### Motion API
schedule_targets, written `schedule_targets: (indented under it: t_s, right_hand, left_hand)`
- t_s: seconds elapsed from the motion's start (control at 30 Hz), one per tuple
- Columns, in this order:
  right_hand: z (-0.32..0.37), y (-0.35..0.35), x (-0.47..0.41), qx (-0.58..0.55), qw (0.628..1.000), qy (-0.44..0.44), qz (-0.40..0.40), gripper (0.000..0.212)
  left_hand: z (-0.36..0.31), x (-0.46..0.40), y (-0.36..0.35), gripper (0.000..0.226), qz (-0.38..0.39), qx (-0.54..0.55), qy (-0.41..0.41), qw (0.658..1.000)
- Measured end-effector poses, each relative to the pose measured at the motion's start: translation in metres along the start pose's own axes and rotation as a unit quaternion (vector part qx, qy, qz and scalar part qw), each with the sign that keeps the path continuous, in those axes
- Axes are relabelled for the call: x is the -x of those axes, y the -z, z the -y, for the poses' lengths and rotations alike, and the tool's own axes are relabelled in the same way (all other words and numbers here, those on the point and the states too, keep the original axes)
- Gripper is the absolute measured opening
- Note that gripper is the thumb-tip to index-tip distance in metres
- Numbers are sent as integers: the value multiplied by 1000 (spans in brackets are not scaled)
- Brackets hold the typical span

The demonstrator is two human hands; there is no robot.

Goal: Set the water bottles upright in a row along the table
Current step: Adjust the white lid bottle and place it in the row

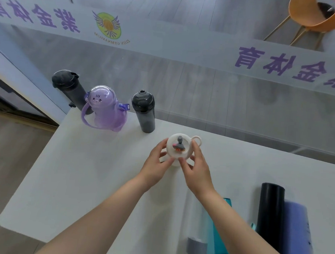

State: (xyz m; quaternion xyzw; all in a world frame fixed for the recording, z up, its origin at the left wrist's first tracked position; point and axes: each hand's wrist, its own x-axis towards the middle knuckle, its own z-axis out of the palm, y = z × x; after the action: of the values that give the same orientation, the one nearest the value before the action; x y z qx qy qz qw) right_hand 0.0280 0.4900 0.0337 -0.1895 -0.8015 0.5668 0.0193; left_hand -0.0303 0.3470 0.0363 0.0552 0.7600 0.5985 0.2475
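Note:
A white bottle (178, 146) with a grey spout and a loop handle stands upright on the white table (80, 170). My left hand (157, 162) and my right hand (196, 168) both clasp it, one on each side. Behind it, along the far edge, three bottles stand upright: a dark grey one (70, 88), a purple cat-faced one (104, 108) and a smoky black one (144, 111). At the near right several bottles lie flat: a clear one with a grey cap (197, 228), a teal one (220, 247), a black one (270, 217) and a blue one (298, 235).
A glass wall with purple lettering (186, 68) runs right behind the table's far edge. The table's left edge drops off to a wooden floor (12, 155). An orange chair (317, 16) stands beyond the glass.

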Motion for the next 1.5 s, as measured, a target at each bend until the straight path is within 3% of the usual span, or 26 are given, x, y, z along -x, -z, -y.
schedule_targets:
  t_s: [0.4,0.9,1.23,1.5]
  right_hand:
    - [16,-9,-82,11,1000,-4,-25,63]
    - [22,-11,-93,26,999,-9,-25,64]
    - [5,16,-51,81,996,-35,-19,73]
    - [-29,60,35,100,993,-66,-10,65]
  left_hand:
    - [-24,-78,16,53,0,12,-2,1000]
    - [-22,-96,22,49,15,1,-23,1000]
    - [-6,-74,20,63,-7,-56,13,998]
    - [21,-8,-12,53,3,-76,67,995]
